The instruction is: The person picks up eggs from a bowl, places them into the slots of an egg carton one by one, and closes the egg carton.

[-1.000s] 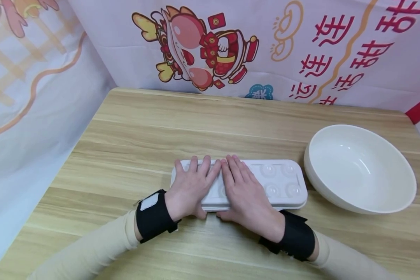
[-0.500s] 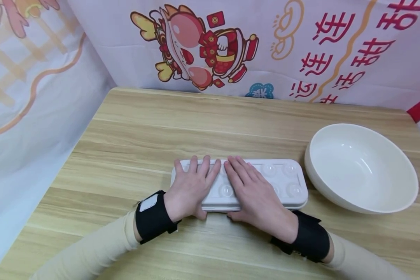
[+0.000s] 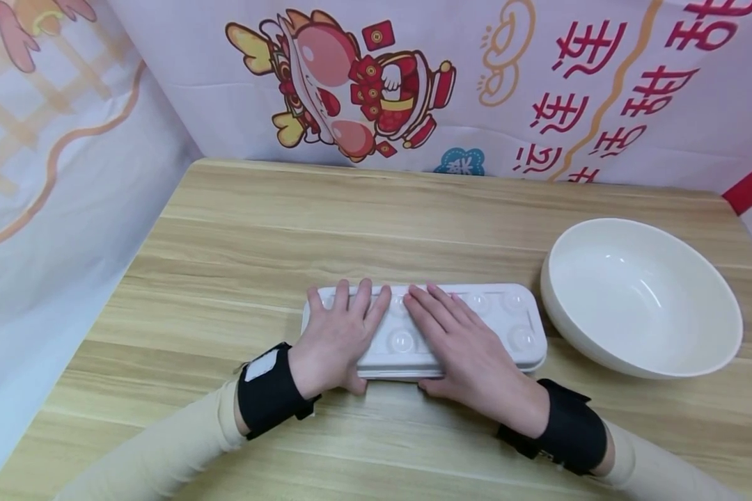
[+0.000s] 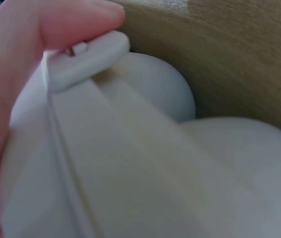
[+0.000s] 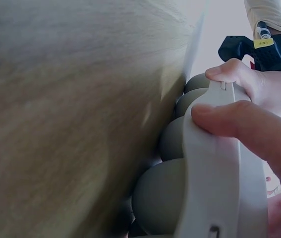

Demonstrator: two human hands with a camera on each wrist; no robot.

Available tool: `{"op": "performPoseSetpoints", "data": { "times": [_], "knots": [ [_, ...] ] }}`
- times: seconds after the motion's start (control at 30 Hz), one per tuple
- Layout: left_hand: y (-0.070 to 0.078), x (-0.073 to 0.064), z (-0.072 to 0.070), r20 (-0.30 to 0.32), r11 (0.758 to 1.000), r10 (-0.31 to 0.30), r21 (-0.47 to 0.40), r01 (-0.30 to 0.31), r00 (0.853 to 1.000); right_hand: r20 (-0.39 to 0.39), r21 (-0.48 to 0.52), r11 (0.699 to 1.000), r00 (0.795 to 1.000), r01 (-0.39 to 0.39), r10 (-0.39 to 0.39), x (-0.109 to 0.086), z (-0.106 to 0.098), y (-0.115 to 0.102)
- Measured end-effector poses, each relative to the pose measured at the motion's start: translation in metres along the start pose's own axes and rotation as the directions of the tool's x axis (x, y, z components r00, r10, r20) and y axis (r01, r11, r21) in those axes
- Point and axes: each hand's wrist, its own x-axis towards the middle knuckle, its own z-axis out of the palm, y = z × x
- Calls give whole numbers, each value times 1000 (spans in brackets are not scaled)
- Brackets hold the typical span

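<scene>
A long white lidded tray (image 3: 376, 362) with rows of round domes on its lid lies in front of me in the head view. My left hand (image 3: 340, 336) rests on its left part, fingers spread over the lid and thumb at the near edge. Across the middle lies my right hand (image 3: 473, 344), its fingers straight on the lid and its thumb at the near side. The left wrist view shows the left thumb (image 4: 83, 20) against a small tab (image 4: 88, 59) on the rim. In the right wrist view the right thumb (image 5: 224, 119) touches the rim, above rounded cups (image 5: 160, 198).
A large white bowl (image 3: 642, 299) stands just right of the tray. The wooden table (image 3: 351, 216) reaches back to a printed cloth (image 3: 182, 69), and another cloth hangs on the left.
My right hand has slid to the right along the lid, uncovering domes between the two hands. The left hand has stayed in place on the tray.
</scene>
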Motion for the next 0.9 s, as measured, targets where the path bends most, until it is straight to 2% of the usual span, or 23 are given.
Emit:
{"op": "performPoseSetpoints", "data": {
  "times": [0.17,0.5,0.9],
  "knots": [
    [0,0,0,-19,1000,4,1,-4,1000,-8,12,1000,1000,8,-8,-3,-1,2],
    [0,0,0,-12,1000,1,-26,-1,1000,-56,13,999,998,31,-30,-10,-4,7],
    [0,0,1,-22,999,2,-33,-3,1000,-33,21,1000,999,0,1,-14,-7,8]
  ]
}}
